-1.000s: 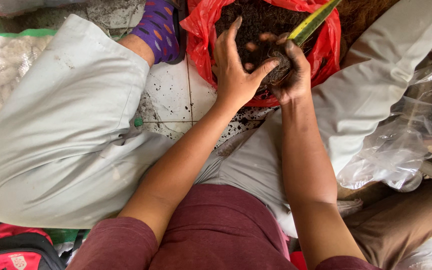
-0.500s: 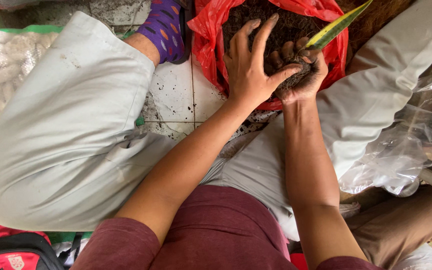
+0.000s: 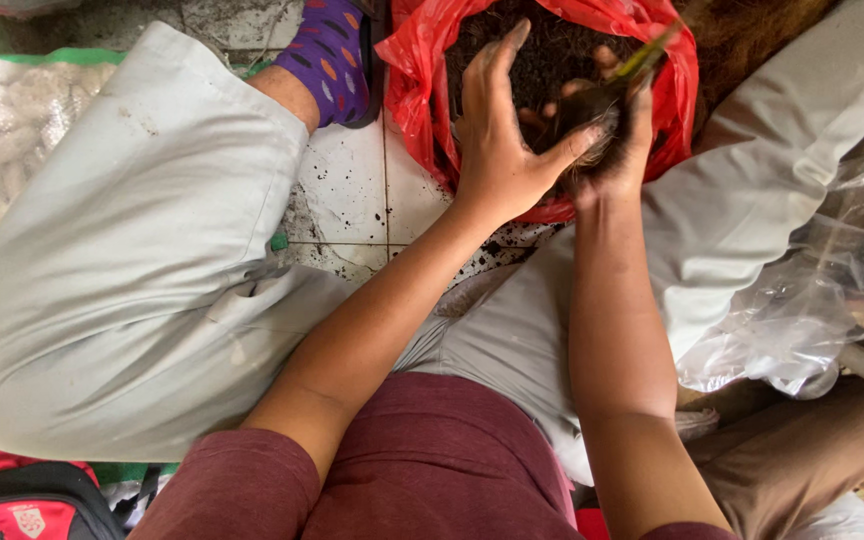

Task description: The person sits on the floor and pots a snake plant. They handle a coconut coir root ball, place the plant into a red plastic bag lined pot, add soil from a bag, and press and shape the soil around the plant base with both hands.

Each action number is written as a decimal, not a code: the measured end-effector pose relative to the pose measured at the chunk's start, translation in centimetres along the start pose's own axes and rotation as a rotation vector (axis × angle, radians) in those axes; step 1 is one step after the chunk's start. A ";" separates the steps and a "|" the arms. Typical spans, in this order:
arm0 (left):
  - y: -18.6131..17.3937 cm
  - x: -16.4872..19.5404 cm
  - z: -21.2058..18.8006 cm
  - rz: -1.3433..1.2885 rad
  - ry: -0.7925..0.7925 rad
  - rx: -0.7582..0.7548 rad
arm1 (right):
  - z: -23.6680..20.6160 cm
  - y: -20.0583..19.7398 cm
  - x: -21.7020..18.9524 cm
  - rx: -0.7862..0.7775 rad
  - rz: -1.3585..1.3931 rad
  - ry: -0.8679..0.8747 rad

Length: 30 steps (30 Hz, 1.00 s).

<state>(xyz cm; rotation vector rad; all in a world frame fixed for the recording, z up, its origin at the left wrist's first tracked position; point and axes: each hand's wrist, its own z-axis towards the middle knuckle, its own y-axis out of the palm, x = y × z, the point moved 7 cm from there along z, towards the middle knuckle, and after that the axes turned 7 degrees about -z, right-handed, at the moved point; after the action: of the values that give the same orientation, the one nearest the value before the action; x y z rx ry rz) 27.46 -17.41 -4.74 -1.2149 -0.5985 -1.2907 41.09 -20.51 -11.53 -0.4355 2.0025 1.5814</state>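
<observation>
Your left hand [image 3: 497, 150] lifted, fingers spread, right hand [image 3: 612, 140] half hidden, fingers pinching seedling [image 3: 617, 90], red bag [image 3: 422, 70] cut off.

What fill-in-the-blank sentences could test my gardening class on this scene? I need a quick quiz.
1. The dark soil sits inside a plastic bag coloured ____.
2. The right hand grips a small plant's ____ clump.
3. The left hand has its fingers ____.
4. The sock is mainly ____ with spots.

Missing words: red; root; spread; purple
</observation>
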 end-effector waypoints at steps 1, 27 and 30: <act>0.1 0.3 -0.2 0.040 -0.007 -0.021 | -0.1 -0.2 0.2 -0.011 0.050 -0.018; -0.1 0.3 -0.8 0.049 0.016 0.007 | -1.4 1.6 -2.6 0.030 -0.110 0.015; -0.2 0.6 -0.6 -0.016 0.054 0.007 | -1.2 1.2 -1.5 -0.003 -0.092 -0.026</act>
<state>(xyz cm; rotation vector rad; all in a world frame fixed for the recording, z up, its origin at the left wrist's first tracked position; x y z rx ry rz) 27.29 -18.17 -4.31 -1.1679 -0.5750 -1.3292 41.33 -21.46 -9.47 -0.4984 1.9335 1.5266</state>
